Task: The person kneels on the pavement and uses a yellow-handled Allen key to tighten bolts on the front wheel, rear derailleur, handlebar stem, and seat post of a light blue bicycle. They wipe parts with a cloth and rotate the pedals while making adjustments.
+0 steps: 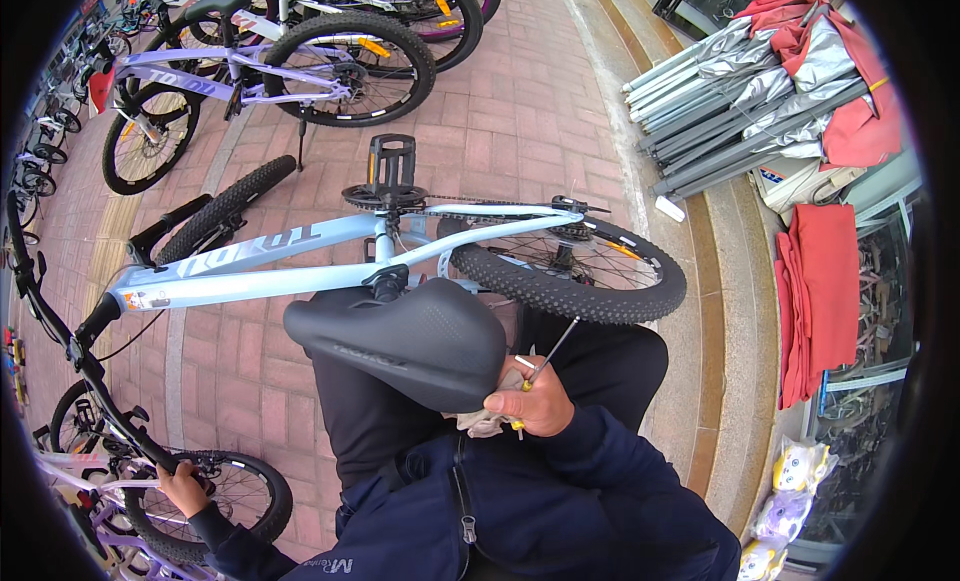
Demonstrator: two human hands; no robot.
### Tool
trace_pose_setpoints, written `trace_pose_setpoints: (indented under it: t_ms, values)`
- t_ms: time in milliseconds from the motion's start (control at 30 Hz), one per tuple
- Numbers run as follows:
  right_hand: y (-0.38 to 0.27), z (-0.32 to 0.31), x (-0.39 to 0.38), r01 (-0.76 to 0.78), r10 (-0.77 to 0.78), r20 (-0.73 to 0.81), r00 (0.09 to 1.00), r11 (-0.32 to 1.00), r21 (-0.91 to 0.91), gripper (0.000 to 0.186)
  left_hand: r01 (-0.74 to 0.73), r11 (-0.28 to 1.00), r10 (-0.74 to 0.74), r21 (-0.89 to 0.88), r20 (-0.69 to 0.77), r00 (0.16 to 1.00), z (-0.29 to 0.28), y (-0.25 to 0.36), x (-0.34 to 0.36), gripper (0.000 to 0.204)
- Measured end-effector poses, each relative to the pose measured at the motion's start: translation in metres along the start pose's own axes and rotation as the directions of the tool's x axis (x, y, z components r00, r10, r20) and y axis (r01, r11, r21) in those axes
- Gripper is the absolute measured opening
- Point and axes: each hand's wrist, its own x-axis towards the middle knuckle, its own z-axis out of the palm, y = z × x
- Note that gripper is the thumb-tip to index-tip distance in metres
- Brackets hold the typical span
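A light blue bicycle stands across in front of me, its frame (250,286) running left to right and its black saddle (410,341) above my lap. My left hand (182,489) is closed round the near end of the black handlebar (110,391). Beside the back of the saddle, my right hand (535,401) is closed on a crumpled greyish rag (482,421) and a thin metal rod (560,343). Small yellow and white pieces show at its fingers; their kind is unclear. The knobby rear wheel (600,296) lies just beyond this hand.
Purple and white bicycles (250,71) stand at the far left, and another bicycle (215,501) is near the left hand. Folded canopy frames with red cloth (750,101) lie on the step at the right. Red fabric (820,291) and wrapped plush toys (785,511) are at the right edge.
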Motion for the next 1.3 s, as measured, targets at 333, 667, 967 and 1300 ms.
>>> trace_pose_setpoints:
  t_ms: [333, 667, 967, 1300]
  values:
    - [-0.025, -0.025, 0.002, -0.157, 0.179, 0.037, 0.983, 0.933, -0.323, 0.026, -0.109, 0.923, 0.145, 0.368, -0.071, 0.987, -0.001, -0.029, 0.023, 0.044]
    - [-0.039, -0.044, 0.001, -0.123, 0.162, 0.123, 0.979, 0.953, -0.278, 0.036, -0.424, 0.665, 0.695, -0.615, 0.301, 0.653, 0.185, 0.126, -0.173, 0.082]
    - [-0.041, -0.054, -0.005, -0.01, 0.019, 0.104, 0.994, 0.997, -0.083, 0.036, 0.708, 0.198, 0.544, -0.678, 0.677, 0.496, 0.27, 0.164, -0.162, 0.06]
    - [-0.035, -0.047, 0.036, -0.145, 0.196, 0.169, 0.966, 0.952, -0.27, 0.042, 0.741, 0.201, 0.715, -0.641, 0.613, 0.336, 0.28, 0.161, -0.146, 0.078]
